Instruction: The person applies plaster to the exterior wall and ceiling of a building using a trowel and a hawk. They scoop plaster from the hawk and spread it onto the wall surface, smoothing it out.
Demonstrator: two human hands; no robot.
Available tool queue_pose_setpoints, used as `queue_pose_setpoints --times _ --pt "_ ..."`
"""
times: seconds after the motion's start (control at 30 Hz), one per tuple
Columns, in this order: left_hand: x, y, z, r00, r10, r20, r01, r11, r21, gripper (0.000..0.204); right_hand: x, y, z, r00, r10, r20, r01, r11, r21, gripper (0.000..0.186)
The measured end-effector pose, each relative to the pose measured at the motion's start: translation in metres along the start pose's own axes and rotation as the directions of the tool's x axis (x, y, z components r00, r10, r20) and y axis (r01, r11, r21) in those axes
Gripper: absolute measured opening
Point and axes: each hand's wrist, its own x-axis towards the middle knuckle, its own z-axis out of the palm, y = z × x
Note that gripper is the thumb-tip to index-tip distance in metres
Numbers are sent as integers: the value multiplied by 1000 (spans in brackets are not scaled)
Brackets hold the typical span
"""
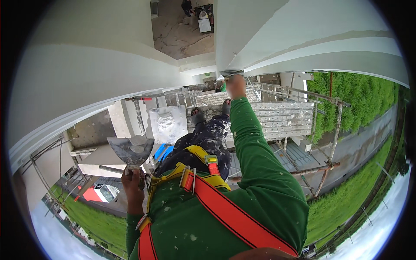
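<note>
My left hand [133, 184] is closed round the handle of a wide putty knife [117, 149], held up at waist height on the left. A lump of pale filler [138, 142] sits on its broad grey blade. Stretched out ahead, my right hand [236, 86] is closed on a second putty knife [232, 72]. Its blade shows only as a thin dark strip against the edge of the pale wall [251, 39]. The fingers of that hand are slightly blurred, and the handle is hidden behind them.
I stand high on perforated scaffold planks [281, 117], spattered white. A white board [168, 125] smeared with filler lies left of my feet. Scaffold poles [336, 134] run along the right. Far below are grass [359, 104] and a red and white truck [102, 193]. I wear a harness [229, 208].
</note>
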Motion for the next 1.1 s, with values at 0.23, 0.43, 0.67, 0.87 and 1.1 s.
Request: queue_pose_setpoints --times 0.23,0.43,0.67,0.87,1.1 --pt "11 4 9 997 23 71 -20 999 -36 20 -71 -16 15 981 -26 195 30 999 -18 26" --pt "19 26 20 984 72 161 -62 996 -68 20 -198 -52 52 937 -102 334 104 995 13 21" --pt "45 39 16 936 218 276 -193 974 -116 22 -340 -108 114 910 -149 387 159 987 6 19" --pt "59 68 30 878 349 328 -292 933 -211 20 -449 -145 150 820 -280 499 287 956 63 21" --pt "44 111 66 716 404 569 -166 891 -423 25 -546 -96 125 605 -479 636 451 864 223 27"
